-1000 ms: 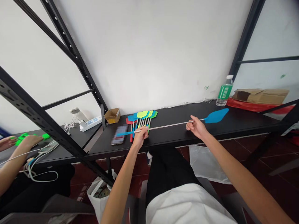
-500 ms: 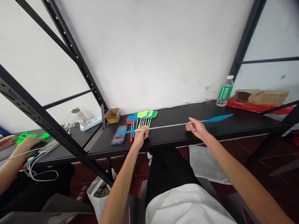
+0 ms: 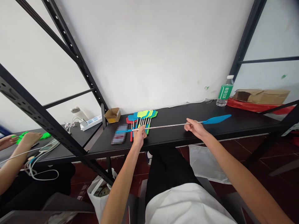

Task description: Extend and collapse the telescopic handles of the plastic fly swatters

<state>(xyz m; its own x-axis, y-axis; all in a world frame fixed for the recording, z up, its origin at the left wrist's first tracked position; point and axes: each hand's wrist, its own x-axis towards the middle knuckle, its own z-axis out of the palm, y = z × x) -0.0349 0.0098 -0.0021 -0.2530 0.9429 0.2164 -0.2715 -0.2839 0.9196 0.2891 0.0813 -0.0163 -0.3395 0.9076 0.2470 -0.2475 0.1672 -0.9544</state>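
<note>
A blue fly swatter (image 3: 216, 119) with a long extended metal rod is held level above the black table. My left hand (image 3: 140, 135) is closed round the rod close to its blue handle, which points left. My right hand (image 3: 194, 127) pinches the rod's other end, just short of the blue paddle, which now shows more of its flat face. Behind my left hand a row of fly swatters (image 3: 143, 115) in red, blue, yellow-green and green lies on the table, handles toward me. A blurred-out flat object (image 3: 119, 135) lies beneath the held handle.
A small open cardboard box (image 3: 112, 115) stands at the left of the table (image 3: 168, 137). Right are a water bottle (image 3: 225, 91) and a larger cardboard box (image 3: 261, 95) on red material. Black shelf posts (image 3: 81, 68) flank the table. Another person's hands (image 3: 30, 138) hold something green at far left.
Both hands have shifted slightly left with the fly swatter. Its paddle has rolled, so its face looks broader. At far left, the other person's hand has moved over the green thing.
</note>
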